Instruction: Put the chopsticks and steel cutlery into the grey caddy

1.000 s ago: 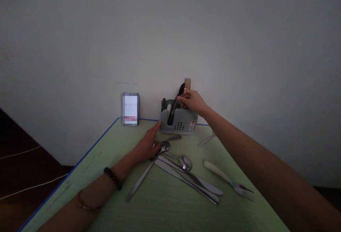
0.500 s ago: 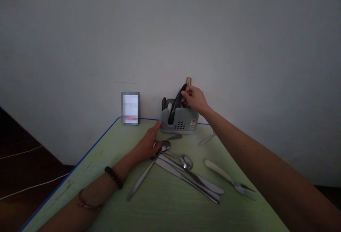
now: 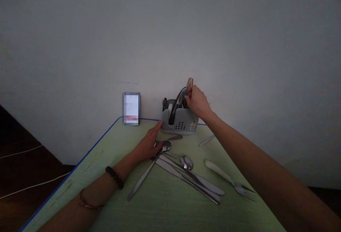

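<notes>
A grey plastic cutlery holder (image 3: 181, 123) stands at the far edge of the green table (image 3: 165, 207), against the wall. Wooden chopsticks (image 3: 189, 82) and a dark utensil (image 3: 178, 104) stick out of it. My right hand (image 3: 196, 101) is at the holder's top right, fingers pinched on the wooden chopsticks. My left hand (image 3: 147, 144) lies flat on the table just left of the holder, fingers stretched out, touching the bowl of a long metal spoon (image 3: 149, 170).
Loose cutlery lies mid-table: a second spoon (image 3: 183, 161), knives (image 3: 191, 182), a white-handled fork (image 3: 229, 180) and a small utensil (image 3: 206, 140) right of the holder. A small upright card (image 3: 131, 108) stands at the back left. White cables run over the dark floor at left.
My right hand has shifted from the dark utensil to the right, onto the wooden chopsticks at the back of the holder. My left hand has stayed in place.
</notes>
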Demonstrator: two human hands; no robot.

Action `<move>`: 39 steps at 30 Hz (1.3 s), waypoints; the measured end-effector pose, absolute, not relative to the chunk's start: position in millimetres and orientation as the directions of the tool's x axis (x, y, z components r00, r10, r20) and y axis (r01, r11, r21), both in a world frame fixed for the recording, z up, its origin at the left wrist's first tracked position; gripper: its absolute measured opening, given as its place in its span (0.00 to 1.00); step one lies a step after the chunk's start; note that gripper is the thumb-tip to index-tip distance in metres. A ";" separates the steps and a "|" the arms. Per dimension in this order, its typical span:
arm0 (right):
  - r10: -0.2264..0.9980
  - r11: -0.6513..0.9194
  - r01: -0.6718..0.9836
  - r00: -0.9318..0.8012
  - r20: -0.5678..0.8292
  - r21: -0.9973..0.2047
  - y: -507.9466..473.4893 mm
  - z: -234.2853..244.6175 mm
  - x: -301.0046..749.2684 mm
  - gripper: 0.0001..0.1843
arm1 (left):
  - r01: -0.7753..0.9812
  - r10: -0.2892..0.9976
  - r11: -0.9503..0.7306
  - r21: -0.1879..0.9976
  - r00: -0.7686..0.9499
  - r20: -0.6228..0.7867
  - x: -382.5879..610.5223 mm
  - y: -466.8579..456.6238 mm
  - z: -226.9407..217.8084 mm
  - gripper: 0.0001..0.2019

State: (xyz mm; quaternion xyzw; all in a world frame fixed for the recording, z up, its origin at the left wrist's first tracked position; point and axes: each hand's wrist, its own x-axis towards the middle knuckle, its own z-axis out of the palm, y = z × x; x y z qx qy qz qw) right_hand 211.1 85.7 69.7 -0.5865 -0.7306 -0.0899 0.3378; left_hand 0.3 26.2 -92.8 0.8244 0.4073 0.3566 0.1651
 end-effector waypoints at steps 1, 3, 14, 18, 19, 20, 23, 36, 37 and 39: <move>0.779 0.321 0.914 -0.105 0.618 -0.248 83.6 69.2 211.5 0.11 | 0.552 0.787 -0.617 0.561 0.415 0.457 0.3 26.3 -93.2 0.40; 0.731 0.380 0.900 -0.151 0.665 -0.213 76.9 65.2 213.8 0.10 | 0.551 0.784 -0.620 0.559 0.418 0.458 0.1 26.5 -93.6 0.40; 0.820 0.159 0.794 0.225 0.526 -0.587 53.7 11.5 275.0 0.14 | 0.552 0.797 -0.604 0.574 0.415 0.439 0.0 26.9 -94.5 0.40; 0.873 0.162 0.787 0.167 0.458 -0.596 69.0 16.0 278.5 0.11 | 0.545 0.798 -0.602 0.584 0.415 0.436 -0.5 27.7 -96.6 0.39; 0.877 0.188 0.792 0.130 0.462 -0.580 72.8 18.6 276.6 0.12 | 0.542 0.799 -0.602 0.587 0.413 0.438 -0.7 28.0 -97.2 0.38; 0.879 0.210 0.796 0.101 0.467 -0.568 76.5 21.9 274.1 0.13 | 0.539 0.798 -0.603 0.588 0.411 0.441 -0.8 28.3 -97.8 0.39; 0.858 0.282 0.780 0.055 0.510 -0.559 88.0 35.5 266.8 0.14 | 0.535 0.792 -0.610 0.584 0.411 0.452 -1.2 29.1 -99.4 0.39; 0.903 0.191 0.811 0.075 0.423 -0.553 89.5 33.6 258.5 0.10 | 0.536 0.801 -0.599 0.596 0.419 0.428 -0.9 27.5 -95.6 0.39; 0.898 0.199 0.805 0.080 0.434 -0.559 86.4 29.2 258.1 0.10 | 0.540 0.804 -0.594 0.597 0.417 0.423 -0.7 27.3 -95.1 0.39; 0.879 0.236 0.786 0.078 0.470 -0.571 80.1 21.5 258.5 0.10 | 0.548 0.810 -0.586 0.597 0.415 0.415 -0.6 26.7 -94.2 0.39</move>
